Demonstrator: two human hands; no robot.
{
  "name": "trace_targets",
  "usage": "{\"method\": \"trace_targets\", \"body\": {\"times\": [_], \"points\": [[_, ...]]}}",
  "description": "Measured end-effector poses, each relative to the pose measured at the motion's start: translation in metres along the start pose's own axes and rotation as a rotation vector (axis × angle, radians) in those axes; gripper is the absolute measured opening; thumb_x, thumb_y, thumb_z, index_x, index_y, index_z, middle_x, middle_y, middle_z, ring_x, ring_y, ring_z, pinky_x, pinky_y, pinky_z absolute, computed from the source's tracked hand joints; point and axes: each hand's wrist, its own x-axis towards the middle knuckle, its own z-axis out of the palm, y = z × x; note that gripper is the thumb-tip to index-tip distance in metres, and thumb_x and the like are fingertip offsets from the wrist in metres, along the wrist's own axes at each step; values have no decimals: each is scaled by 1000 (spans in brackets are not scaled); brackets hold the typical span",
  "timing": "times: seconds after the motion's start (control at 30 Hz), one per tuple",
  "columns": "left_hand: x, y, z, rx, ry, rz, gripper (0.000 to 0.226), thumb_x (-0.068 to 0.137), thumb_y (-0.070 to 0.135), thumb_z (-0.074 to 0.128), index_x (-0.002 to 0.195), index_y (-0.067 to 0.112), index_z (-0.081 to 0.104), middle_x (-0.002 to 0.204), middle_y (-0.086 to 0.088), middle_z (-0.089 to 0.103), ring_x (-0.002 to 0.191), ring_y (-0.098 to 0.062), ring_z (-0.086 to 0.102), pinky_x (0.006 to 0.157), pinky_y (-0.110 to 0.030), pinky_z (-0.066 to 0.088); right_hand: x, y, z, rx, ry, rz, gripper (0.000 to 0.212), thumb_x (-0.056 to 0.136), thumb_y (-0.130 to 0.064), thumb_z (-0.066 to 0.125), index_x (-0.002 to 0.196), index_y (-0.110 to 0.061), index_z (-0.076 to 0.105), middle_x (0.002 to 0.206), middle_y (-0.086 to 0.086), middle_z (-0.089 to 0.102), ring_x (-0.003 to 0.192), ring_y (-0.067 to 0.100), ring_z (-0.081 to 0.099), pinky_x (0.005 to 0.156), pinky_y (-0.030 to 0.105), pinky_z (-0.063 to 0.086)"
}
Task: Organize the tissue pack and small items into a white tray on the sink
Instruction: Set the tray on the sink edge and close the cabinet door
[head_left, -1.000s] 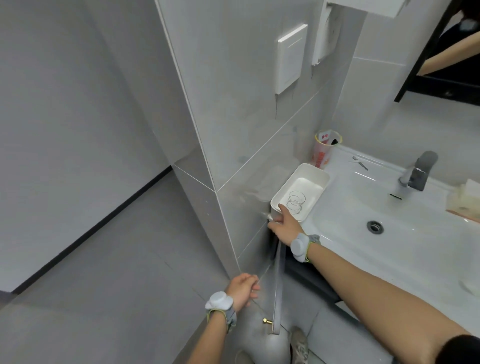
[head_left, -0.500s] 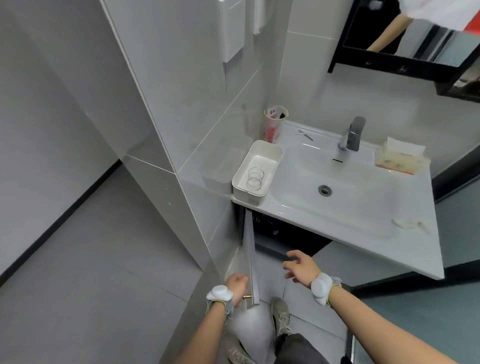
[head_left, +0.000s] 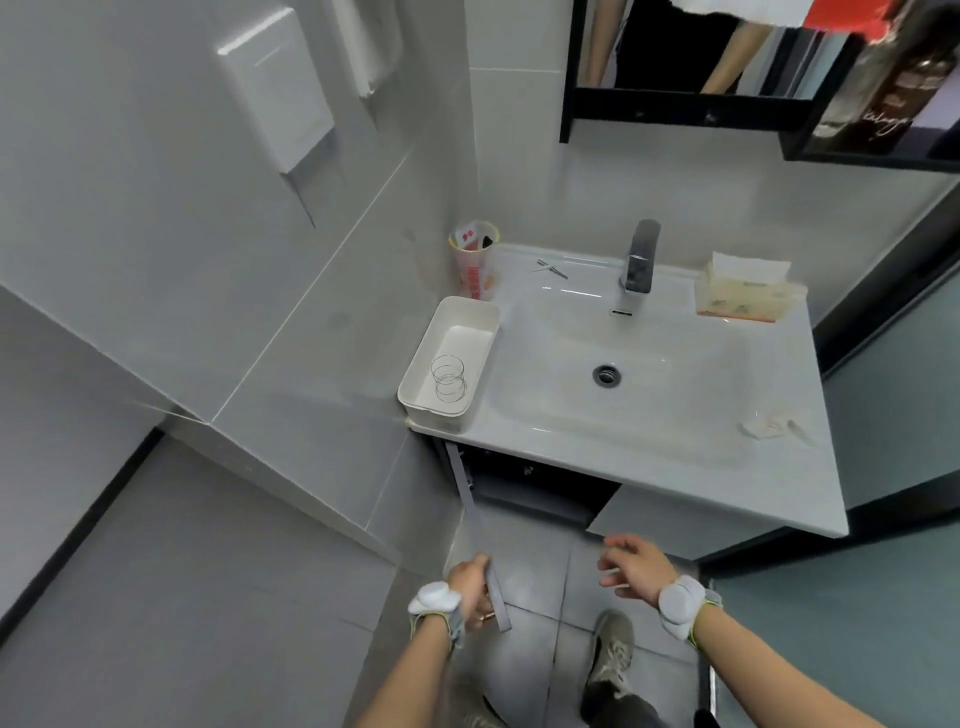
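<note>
A white tray (head_left: 418, 378) sits on the sink's left rim with thin wire rings (head_left: 449, 378) inside. The tissue pack (head_left: 743, 291) stands at the sink's back right, by the faucet (head_left: 640, 257). Small metal pins (head_left: 551, 268) lie at the back left, and a small wrapper (head_left: 774, 425) rests on the front right rim. My left hand (head_left: 470, 584) grips the edge of the open cabinet door (head_left: 480, 540) under the sink. My right hand (head_left: 636, 566) hovers open in front of the cabinet, holding nothing.
A paper cup (head_left: 475, 265) stands in the back left corner by the tiled wall (head_left: 234, 286). A black-framed mirror (head_left: 675, 57) hangs above the sink (head_left: 613, 410). My shoes (head_left: 613, 654) are on the grey floor below.
The view has pulled back from the sink. My right hand left the tray's edge and dropped down before the cabinet. My left hand stays on the cabinet door.
</note>
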Motion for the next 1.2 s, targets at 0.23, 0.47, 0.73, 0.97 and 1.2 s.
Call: {"method": "trace_targets", "body": {"times": [0.23, 0.47, 0.73, 0.97, 1.2], "points": [[-3, 45, 53, -30, -8, 19, 38, 96, 49, 43, 107, 17, 60, 99, -6, 69, 79, -22, 64, 72, -31, 47, 16, -22, -60, 27, -28, -63, 17, 95, -10, 53, 110, -5, 58, 88, 14, 66, 61, 22, 63, 50, 20, 42], [4, 105, 100, -7, -18, 45, 38, 98, 48, 40, 104, 18, 62, 88, -1, 70, 71, -16, 62, 63, -26, 43, 33, -30, -127, 64, -56, -87, 10, 95, -14, 55, 102, -11, 61, 87, 10, 69, 69, 22, 68, 59, 26, 49], [11, 125, 122, 55, 74, 51, 38, 97, 41, 42, 97, 9, 63, 89, -7, 68, 70, -19, 59, 67, -28, 39, 40, -34, -168, 122, -80, -84, 13, 95, -18, 56, 105, -11, 62, 98, 13, 71, 76, 23, 70, 67, 28, 52], [10, 136, 134, 29, 104, 76, 35, 96, 41, 47, 86, 12, 64, 79, -3, 71, 65, -18, 62, 69, -29, 43, 48, -43, -176, 169, -119, -99, 16, 95, -19, 57, 108, -11, 64, 102, 14, 73, 80, 24, 71, 71, 31, 55], [4, 171, 125, 14, 48, 223, 35, 94, 36, 50, 66, 15, 57, 70, -2, 71, 59, -17, 61, 54, -25, 38, 51, -68, -164, 201, -157, -132, 18, 96, -19, 57, 110, -10, 65, 103, 16, 73, 97, 35, 70, 85, 41, 55]]}}
